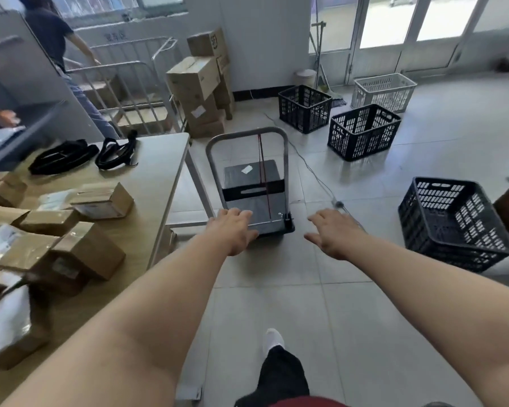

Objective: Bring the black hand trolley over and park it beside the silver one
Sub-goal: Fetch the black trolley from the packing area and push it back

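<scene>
The black hand trolley (254, 183) stands mid-frame beside the table (147, 183), not yet gripped, with the left hand (232, 230) and right hand (334, 233) reaching spread and empty toward it, so fetching and parking apparently remain, no silver trolley identifiable.

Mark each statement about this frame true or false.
1. Both hands grip the trolley handle. False: the left hand and right hand are open, holding nothing.
2. The trolley's handle stands upright. True.
3. The trolley stands right of the table. True.
4. All crates are black. False: one white crate stands near the doors.
5. The trolley's deck carries boxes. False: no boxes are on it.
</scene>
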### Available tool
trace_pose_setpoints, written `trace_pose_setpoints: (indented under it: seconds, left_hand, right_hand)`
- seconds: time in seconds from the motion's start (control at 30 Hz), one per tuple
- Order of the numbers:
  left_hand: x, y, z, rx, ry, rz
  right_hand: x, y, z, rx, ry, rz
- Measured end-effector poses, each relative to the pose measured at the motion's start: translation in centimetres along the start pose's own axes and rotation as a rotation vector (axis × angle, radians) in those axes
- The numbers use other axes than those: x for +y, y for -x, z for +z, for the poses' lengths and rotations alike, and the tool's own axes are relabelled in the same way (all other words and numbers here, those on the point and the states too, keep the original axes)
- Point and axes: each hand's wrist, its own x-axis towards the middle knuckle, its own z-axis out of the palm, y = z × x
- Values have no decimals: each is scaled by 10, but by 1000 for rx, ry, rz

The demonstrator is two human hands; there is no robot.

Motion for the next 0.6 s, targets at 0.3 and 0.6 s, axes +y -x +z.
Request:
trace_pose_setpoints:
  seconds: [0.3,0.6]
  left_hand:
    - [-55,-189,-68,-4,55,-111]
    - [-66,-314,-82,-46,88,-214]
  right_hand:
    - [13,-185,-64,20,-20,-37]
    - [50,-341,-90,-16,12,-161]
